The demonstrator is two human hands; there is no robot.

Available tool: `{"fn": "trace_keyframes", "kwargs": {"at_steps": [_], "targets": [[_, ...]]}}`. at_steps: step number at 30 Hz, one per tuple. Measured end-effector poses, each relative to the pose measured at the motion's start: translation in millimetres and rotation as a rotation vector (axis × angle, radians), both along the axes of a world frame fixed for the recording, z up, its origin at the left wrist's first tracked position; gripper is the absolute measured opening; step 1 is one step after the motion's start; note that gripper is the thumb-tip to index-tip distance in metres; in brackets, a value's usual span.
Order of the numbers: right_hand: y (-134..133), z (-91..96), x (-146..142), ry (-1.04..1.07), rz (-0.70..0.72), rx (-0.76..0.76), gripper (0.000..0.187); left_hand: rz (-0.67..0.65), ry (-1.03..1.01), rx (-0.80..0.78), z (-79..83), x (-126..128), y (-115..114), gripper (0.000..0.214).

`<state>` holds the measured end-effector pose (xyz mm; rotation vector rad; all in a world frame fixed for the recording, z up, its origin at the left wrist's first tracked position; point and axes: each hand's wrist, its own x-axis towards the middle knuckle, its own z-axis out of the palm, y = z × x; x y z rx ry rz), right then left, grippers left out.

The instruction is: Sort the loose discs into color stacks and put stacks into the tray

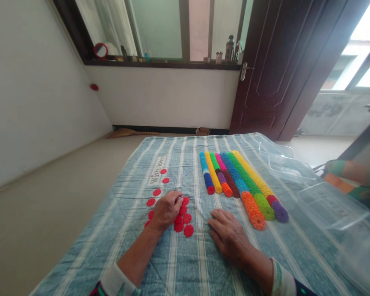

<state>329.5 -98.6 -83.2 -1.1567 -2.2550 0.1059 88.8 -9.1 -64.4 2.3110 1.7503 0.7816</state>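
1. Left hand (166,210) is curled over loose red discs (188,218), fingers (174,200) tight, can't tell if it's holding one.
2. Right hand (230,235) lies flat on the striped quilt (172,257), fingers (217,224) spread, empty.
3. Just past it, colourful disc stacks (243,181) sit side by side.
4. Clear plastic tub (329,209) on the right.
5. Dark door (265,70) far off.

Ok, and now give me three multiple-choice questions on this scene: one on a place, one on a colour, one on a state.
1. Where is the left hand?
A) on the plastic box
B) among the discs
C) on the door handle

2. What colour are those discs?
A) blue
B) purple
C) red

3. How is the right hand?
A) gripping a rod
B) lying open on the quilt
C) holding a disc

Answers:
1. B, it sits curled over the scattered discs.
2. C, every one of them shows red.
3. B, its fingers spread on the quilt with nothing in them.
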Motion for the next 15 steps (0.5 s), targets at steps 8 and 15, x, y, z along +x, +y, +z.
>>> {"fn": "trace_keyframes", "kwargs": {"at_steps": [8,15], "targets": [[-2,1.5,0,-0.003,-0.010,-0.027,0.014,0.001,-0.046,0.027,-2.3,-1,0,0.018],[-3,-1.7,-1,-0.006,-0.023,0.003,0.015,-0.001,0.043,-0.022,11.9,7,-9,0.010]]}}
